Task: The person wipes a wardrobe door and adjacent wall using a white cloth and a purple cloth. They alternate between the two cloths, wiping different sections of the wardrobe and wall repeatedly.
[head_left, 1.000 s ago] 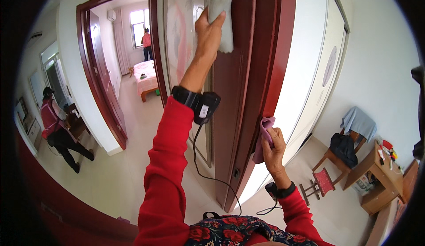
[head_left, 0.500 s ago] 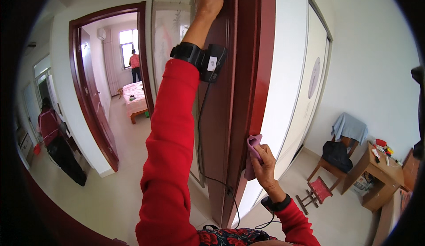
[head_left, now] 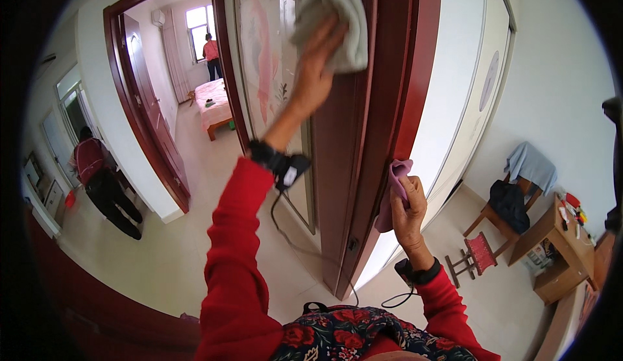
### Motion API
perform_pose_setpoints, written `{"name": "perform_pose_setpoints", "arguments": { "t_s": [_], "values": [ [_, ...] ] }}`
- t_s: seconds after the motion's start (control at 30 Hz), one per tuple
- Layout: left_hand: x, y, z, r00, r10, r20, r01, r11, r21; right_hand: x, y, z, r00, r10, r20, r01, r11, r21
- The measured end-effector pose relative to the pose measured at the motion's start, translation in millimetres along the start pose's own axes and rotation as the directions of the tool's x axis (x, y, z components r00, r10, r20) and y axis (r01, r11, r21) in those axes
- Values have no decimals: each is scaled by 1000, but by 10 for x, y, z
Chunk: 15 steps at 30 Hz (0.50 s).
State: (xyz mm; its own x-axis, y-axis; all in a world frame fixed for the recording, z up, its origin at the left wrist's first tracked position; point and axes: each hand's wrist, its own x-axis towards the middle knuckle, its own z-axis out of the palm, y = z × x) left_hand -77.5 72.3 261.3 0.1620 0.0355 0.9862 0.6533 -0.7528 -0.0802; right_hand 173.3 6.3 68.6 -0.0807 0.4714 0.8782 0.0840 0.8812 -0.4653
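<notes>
My left hand (head_left: 316,78) is raised high, pressing a folded pale grey-green cloth (head_left: 344,20) against the dark red wooden door frame (head_left: 389,88). Its fingers lie over the cloth and are slightly blurred. Lower down, my right hand (head_left: 410,215) pinches a purple cloth (head_left: 387,208) at the frame's right edge, thumb on top. Both wrists carry black straps with small devices, and a thin black cable (head_left: 295,249) hangs from the left one.
Left of the frame is a decorated glass panel (head_left: 263,56). Beyond stand an open doorway with a bed (head_left: 213,101) and one person (head_left: 211,52); another person (head_left: 97,173) is farther left. At right are a chair (head_left: 513,205), a red-topped stool (head_left: 479,254) and a desk (head_left: 551,247).
My left hand has come down the frame, bringing the grey-green cloth more fully into view. My right hand still grips the purple cloth at the edge. The whole view has shifted slightly.
</notes>
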Motion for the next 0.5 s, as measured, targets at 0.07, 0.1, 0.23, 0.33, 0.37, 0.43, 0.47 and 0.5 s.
{"name": "perform_pose_setpoints", "arguments": {
  "t_s": [0.07, 0.1, 0.23, 0.33, 0.37, 0.43, 0.47, 0.5],
  "values": [
    [-538, 200, 64, 996, -86, 23, 85, 996, 23, -8, 13, 5, 1000, 24, -9, -24, 1000, 5],
    [-774, 303, 95, 994, -108, 22, 108, 994, 32, -11, 16, 6, 1000, -2, -12, 1, 1000, -11],
    [-969, 408, 73, 992, -126, 15, 127, 991, -43, 8, 11, 9, 1000, -20, -13, 19, 999, -48],
    [-350, 420, 157, 973, -203, -113, 155, 928, -339, 30, -13, -4, 1000, -17, -4, 17, 999, -39],
    [-9, 399, 150, 987, -86, -133, 68, 988, -136, 39, -24, -15, 1000, -22, 7, 22, 998, -58],
    [710, 427, 195, 974, 44, -224, -74, 989, -131, 51, -44, -56, 999, -13, 44, 16, 998, -69],
    [1006, 447, 177, 989, 1, -150, -7, 999, -45, 54, -45, -87, 998, 3, 69, 1, 998, -59],
    [1320, 473, 240, 940, 269, -207, -240, 958, 154, 51, -48, -114, 996, 29, 88, -26, 999, -37]
  ]
}}
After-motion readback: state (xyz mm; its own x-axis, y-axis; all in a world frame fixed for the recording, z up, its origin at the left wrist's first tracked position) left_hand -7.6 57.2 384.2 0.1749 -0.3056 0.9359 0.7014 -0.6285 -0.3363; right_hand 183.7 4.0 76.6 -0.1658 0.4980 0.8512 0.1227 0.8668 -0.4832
